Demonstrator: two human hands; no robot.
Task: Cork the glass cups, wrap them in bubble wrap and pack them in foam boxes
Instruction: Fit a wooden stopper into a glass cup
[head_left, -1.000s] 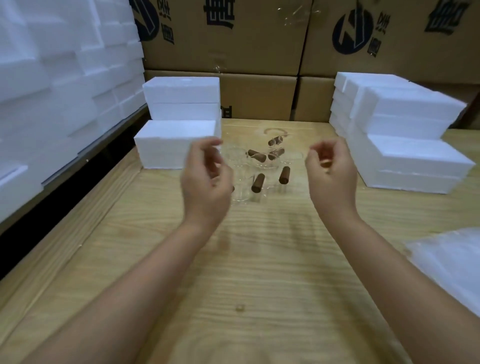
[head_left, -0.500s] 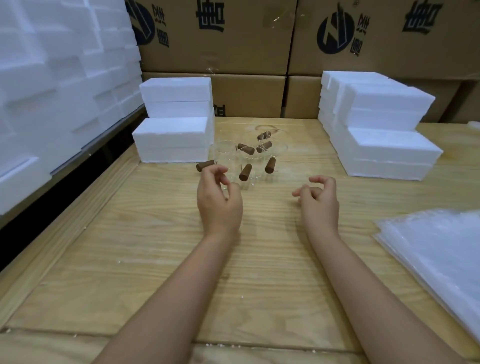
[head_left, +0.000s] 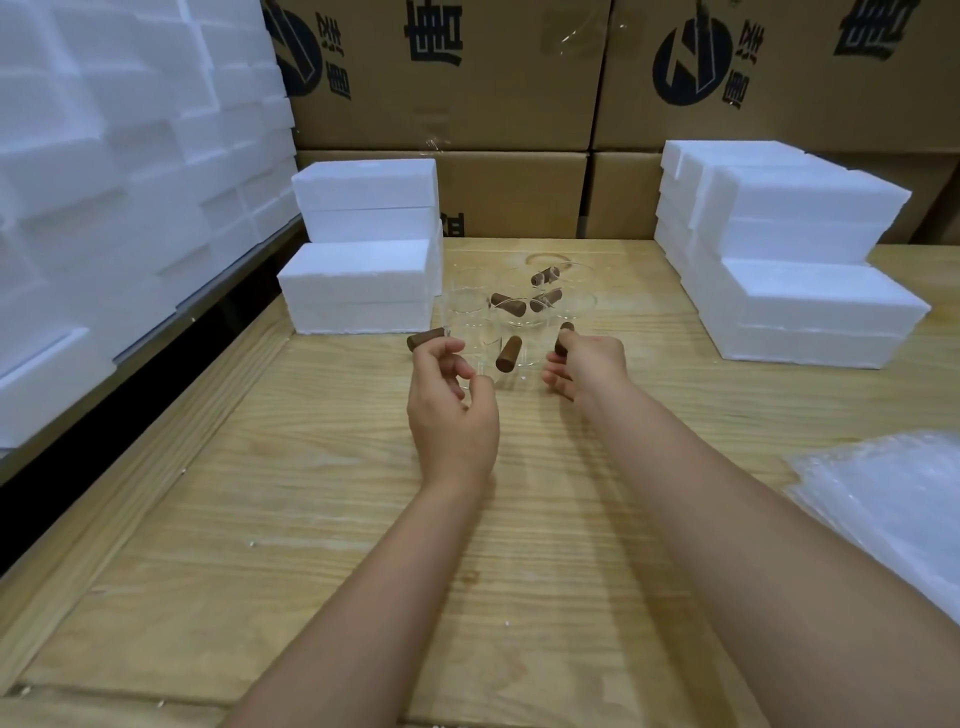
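Behind the hands, near the middle of the wooden counter (head_left: 322, 519), stands a cluster of clear glass cups (head_left: 514, 332), and this cluster serves as the landmark for everything else. Brown corks lie loose among and inside the cups; one cork (head_left: 508, 354) leans tilted at the cluster's near edge, and none appears seated in a cup mouth, though the clear glass makes that hard to judge. The left hand (head_left: 452, 405) hovers just in front of the cluster with fingers curled but closed on nothing visible; a loose cork (head_left: 425, 339) lies just beyond its fingertips. The right hand (head_left: 587, 366) reaches the cluster's right side and pinches a cork (head_left: 563, 340) between thumb and fingers. Left of the cluster sit stacked foam boxes (head_left: 358, 283); more foam boxes (head_left: 800, 306) rise to its right. A sheet of bubble wrap (head_left: 893, 514) lies well to the right and nearer the person, apparently untouched. Judging from this, the task looks barely begun: corking is only starting, with wrapping and boxing all left to do.
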